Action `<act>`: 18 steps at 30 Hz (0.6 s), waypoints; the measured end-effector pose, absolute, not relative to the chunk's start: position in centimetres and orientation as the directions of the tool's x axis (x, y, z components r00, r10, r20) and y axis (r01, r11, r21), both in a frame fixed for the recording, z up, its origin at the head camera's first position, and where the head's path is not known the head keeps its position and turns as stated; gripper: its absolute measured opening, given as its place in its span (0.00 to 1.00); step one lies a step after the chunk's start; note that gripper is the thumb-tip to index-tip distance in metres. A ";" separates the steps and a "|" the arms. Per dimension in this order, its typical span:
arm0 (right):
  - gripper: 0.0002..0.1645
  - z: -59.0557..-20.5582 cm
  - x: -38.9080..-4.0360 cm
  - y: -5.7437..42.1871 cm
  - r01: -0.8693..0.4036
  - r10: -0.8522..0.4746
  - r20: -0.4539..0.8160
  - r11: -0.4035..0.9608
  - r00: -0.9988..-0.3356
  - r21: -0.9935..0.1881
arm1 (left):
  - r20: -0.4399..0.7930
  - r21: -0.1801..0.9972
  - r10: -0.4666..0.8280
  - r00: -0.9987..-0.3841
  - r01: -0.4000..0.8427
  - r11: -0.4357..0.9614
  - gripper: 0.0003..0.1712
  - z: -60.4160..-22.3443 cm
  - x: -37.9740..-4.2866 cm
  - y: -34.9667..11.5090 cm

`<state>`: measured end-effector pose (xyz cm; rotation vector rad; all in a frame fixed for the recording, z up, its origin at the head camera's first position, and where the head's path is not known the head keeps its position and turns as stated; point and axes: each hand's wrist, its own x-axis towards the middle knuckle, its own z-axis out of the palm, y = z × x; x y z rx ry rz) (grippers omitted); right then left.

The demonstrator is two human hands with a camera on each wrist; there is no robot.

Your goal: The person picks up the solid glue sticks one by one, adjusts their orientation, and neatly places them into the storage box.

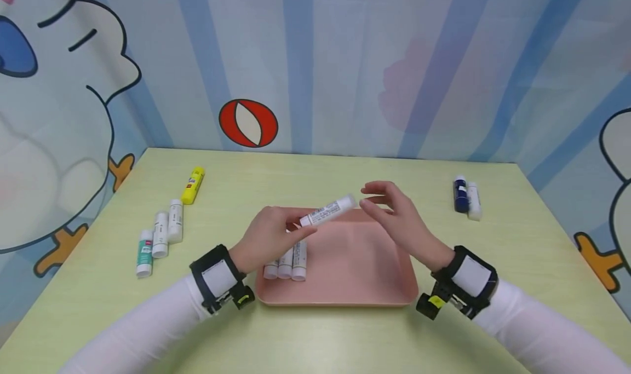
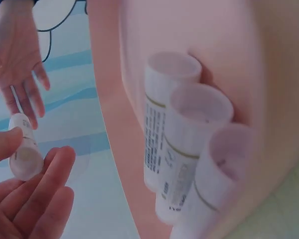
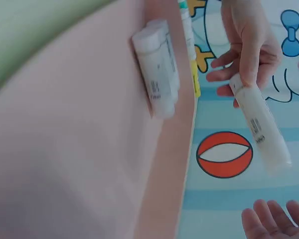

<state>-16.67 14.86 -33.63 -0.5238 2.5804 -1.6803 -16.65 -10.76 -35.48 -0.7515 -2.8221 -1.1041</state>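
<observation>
My left hand [image 1: 272,232] pinches a white glue stick [image 1: 329,211] by one end, between thumb and fingers, above the left back part of a pink tray [image 1: 365,299]. Small print runs along the label, and the stick's other end tilts up to the right. Just beyond that end is my right hand [image 1: 401,223], fingers spread and holding nothing; the right wrist view shows a gap between its fingertips [image 3: 261,209] and the stick. Inside the tray, along its left side, several white glue sticks [image 1: 299,262] lie side by side, partly hidden by my left hand in the head view.
Left of the tray lie a green-and-white glue stick [image 1: 145,253], two white ones [image 1: 160,234] and a yellow one [image 1: 193,185]. At the back right, a dark blue glue stick [image 1: 460,194] lies beside a white tube [image 1: 474,201]. A printed curtain [image 1: 340,73] hangs behind the table.
</observation>
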 end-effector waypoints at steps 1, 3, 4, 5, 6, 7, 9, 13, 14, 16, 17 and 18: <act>0.27 -33.8 -16.6 14.7 -0.237 -0.276 0.145 0.334 -0.950 -0.912 | 0.165 0.663 0.409 -0.898 0.408 0.627 0.23 -35.4 -16.6 -10.7; 0.29 -34.1 -16.4 14.3 -0.171 -0.265 0.099 0.261 -0.959 -0.950 | 0.127 0.721 0.382 -0.915 0.350 0.598 0.23 -35.3 -16.5 -10.6; 0.29 -34.2 -16.4 14.0 -0.130 -0.261 0.070 0.223 -0.963 -0.966 | 0.116 0.748 0.376 -0.919 0.330 0.576 0.24 -35.3 -16.4 -10.4; 0.30 -34.4 -16.3 13.7 -0.093 -0.258 0.043 0.185 -0.965 -0.978 | 0.108 0.771 0.373 -0.921 0.315 0.553 0.24 -35.2 -16.3 -10.3; 0.31 -34.5 -16.2 13.4 -0.058 -0.254 0.018 0.150 -0.967 -0.987 | 0.101 0.794 0.371 -0.923 0.300 0.529 0.24 -35.1 -16.2 -10.2; 0.31 -34.6 -16.1 13.1 -0.024 -0.250 -0.005 0.115 -0.968 -0.993 | 0.098 0.811 0.373 -0.923 0.291 0.507 0.24 -35.1 -16.1 -10.0; 0.31 -34.7 -15.9 12.6 0.033 -0.237 -0.045 0.054 -0.971 -0.998 | 0.109 0.830 0.382 -0.918 0.295 0.474 0.23 -35.1 -16.0 -9.7; 0.29 -34.6 -15.4 11.7 0.096 -0.177 -0.091 -0.018 -0.980 -0.995 | 0.160 0.831 0.400 -0.903 0.342 0.439 0.21 -35.2 -15.8 -9.1; 0.29 -34.6 -15.4 11.5 0.102 -0.159 -0.097 -0.025 -0.983 -0.994 | 0.176 0.826 0.403 -0.898 0.357 0.436 0.21 -35.3 -15.8 -9.1; 0.27 -34.6 -15.2 11.3 0.113 -0.124 -0.108 -0.032 -0.986 -0.993 | 0.206 0.808 0.403 -0.892 0.387 0.444 0.19 -35.3 -15.7 -9.0; 0.26 -34.6 -15.2 11.2 0.116 -0.109 -0.112 -0.036 -0.988 -0.993 | 0.219 0.798 0.402 -0.889 0.400 0.451 0.18 -35.4 -15.7 -8.9; 0.25 -34.7 -15.2 11.1 0.119 -0.098 -0.115 -0.036 -0.989 -0.992 | 0.232 0.787 0.400 -0.887 0.413 0.458 0.17 -35.4 -15.7 -8.9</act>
